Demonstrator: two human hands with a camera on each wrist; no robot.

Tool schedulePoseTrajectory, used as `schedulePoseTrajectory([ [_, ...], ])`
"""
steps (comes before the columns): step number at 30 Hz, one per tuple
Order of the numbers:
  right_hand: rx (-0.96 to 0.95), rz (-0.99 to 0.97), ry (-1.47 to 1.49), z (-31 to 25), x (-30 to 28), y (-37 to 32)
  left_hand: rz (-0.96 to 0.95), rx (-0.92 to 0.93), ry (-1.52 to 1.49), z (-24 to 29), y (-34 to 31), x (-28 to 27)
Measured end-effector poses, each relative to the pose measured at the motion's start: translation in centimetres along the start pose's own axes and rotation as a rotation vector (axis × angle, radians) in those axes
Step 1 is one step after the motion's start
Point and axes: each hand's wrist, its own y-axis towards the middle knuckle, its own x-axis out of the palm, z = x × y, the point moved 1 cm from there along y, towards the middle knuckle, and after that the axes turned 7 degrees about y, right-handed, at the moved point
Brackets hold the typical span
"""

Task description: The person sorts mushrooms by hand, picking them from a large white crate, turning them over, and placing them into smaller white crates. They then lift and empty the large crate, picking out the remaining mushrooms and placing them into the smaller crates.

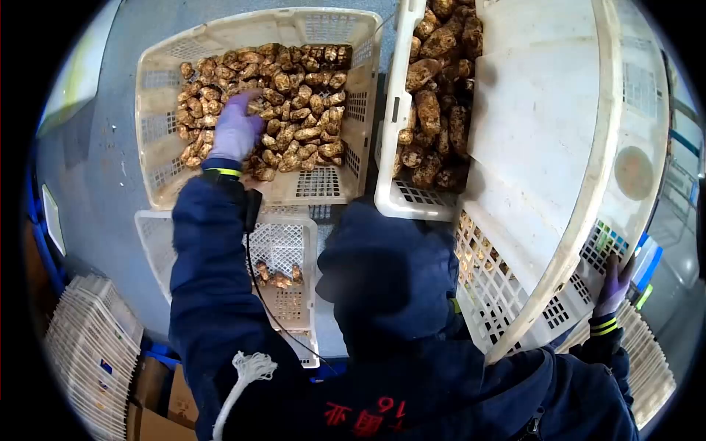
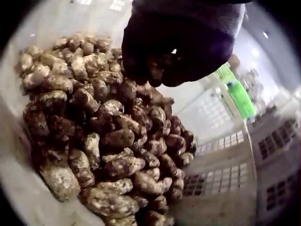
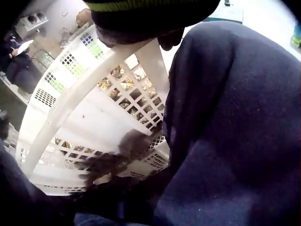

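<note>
Curling round a tuber at the pile's 9 o'clock edge, the left hand sits in the crate; the heap spreads toward 3 o'clock. The right hand, well apart, grips the tilted crate by its corner.

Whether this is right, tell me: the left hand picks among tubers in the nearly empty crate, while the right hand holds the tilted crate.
Wrong crate. The head view shows the left hand among tubers in the well-filled crate, not the nearly empty crate. The right hand holds the tilted crate.
</note>
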Motion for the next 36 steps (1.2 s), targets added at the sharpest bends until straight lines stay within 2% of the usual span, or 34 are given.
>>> schedulePoseTrajectory([
  [1,-0.003,0.001,-0.007,-0.3,0.0,-0.1,0.144,0.226,0.439,1.2,-0.1,1.1],
  [2,0.012,-0.016,-0.033,-0.4,-0.1,-0.1,0.109,0.24,0.679,4.2,-0.7,2.1],
  [5,0.017,-0.009,-0.017,-0.9,0.1,-0.3,-0.266,0.405,0.846,7.4,-0.6,6.6],
  [8,0.024,-0.012,-0.001,-0.5,0.0,0.0,0.011,0.569,1.016,2.0,2.0,10.4],
  [9,0.027,-0.023,0.001,-1.0,0.3,-0.3,-0.04,0.55,0.938,4.0,1.2,7.7],
  [11,0.017,0.02,0.061,-1.4,0.9,-0.5,-0.032,0.396,0.954,3.1,3.1,4.7],
  [13,0.035,-0.001,0.036,-1.1,0.4,-0.4,0.153,0.186,0.769,2.9,3.6,-0.5],
  [15,0.036,-0.002,0.057,-0.8,0.1,-0.3,0.59,0.211,0.724,-2.4,5.1,-2.3],
  [16,0.044,0.013,0.079,-0.5,0.5,-0.2,0.459,0.14,0.708,-2.9,4.8,-3.2],
  [17,0.053,0.034,0.091,-0.4,0.4,-0.2,0.231,0.047,0.436,-1.2,3.8,-3.3],
  [19,0.055,0.009,0.044,-0.9,0.4,-0.4,-0.29,0.02,0.413,1.4,2.4,-1.4],
  [21,0.046,0.012,0.035,-0.7,0.3,-0.2,-0.483,-0.007,0.673,1.9,2.1,3.6],
  [23,0.044,0.011,0.034,-0.5,0.2,-0.3,-0.481,-0.076,0.684,5.2,0.5,5.4],
  [25,0.037,0.003,0.036,-0.4,0.1,-0.2,-0.462,-0.048,0.779,3.9,1.3,8.4],
  [26,0.034,0.002,0.033,-0.5,0.2,-0.3,-0.45,-0.16,0.767,3.8,1.9,8.8],
  [29,0.031,0.013,0.039,-0.7,0.3,-0.3,-0.31,-0.107,0.64,1.4,3.2,6.8],
  [31,0.049,0.014,0.05,-0.4,0.2,-0.2,-0.109,-0.1,0.194,-5.5,5.8,3.8],
  [33,0.056,0.026,0.034,-0.4,0.3,-0.1,-0.049,-0.266,-0.201,-6.7,5.0,-2.4],
  [35,0.065,0.018,0.027,0.2,-0.2,0.1,0.153,-0.316,-0.271,-12.2,5.0,-4.3],
  [36,0.057,-0.006,0.031,-0.2,-0.1,0.1,0.129,-0.361,-0.404,-10.0,2.8,-5.3],
])
